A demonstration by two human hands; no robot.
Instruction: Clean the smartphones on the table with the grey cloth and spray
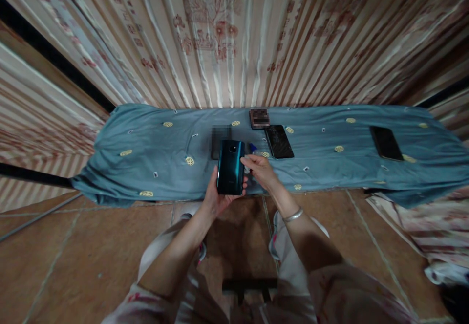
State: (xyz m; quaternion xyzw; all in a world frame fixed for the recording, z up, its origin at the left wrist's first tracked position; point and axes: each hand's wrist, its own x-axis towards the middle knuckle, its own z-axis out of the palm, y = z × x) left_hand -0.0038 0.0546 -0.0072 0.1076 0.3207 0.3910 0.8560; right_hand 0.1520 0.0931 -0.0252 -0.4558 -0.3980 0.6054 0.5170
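My left hand (217,198) is wrapped round the lower part of a smartphone (230,168), its glossy dark teal back and camera patch facing up. At the phone's right edge, my right hand (259,168) is closed in a pinch; something small and whitish shows at its fingers, too unclear to name. Just beyond those fingers lies a small blue pointed thing (252,147). Partly hidden behind the held phone is a dark, pixelated flat object (220,136). A black phone (280,141) with marks across its screen lies right of my right hand.
A blue patterned cloth (176,143) covers the long low surface in front. A pixelated dark stack (259,118) sits near its back edge, and another dark phone (386,143) lies far right. Patterned curtains (220,35) hang behind. Below is a tiled floor (110,246).
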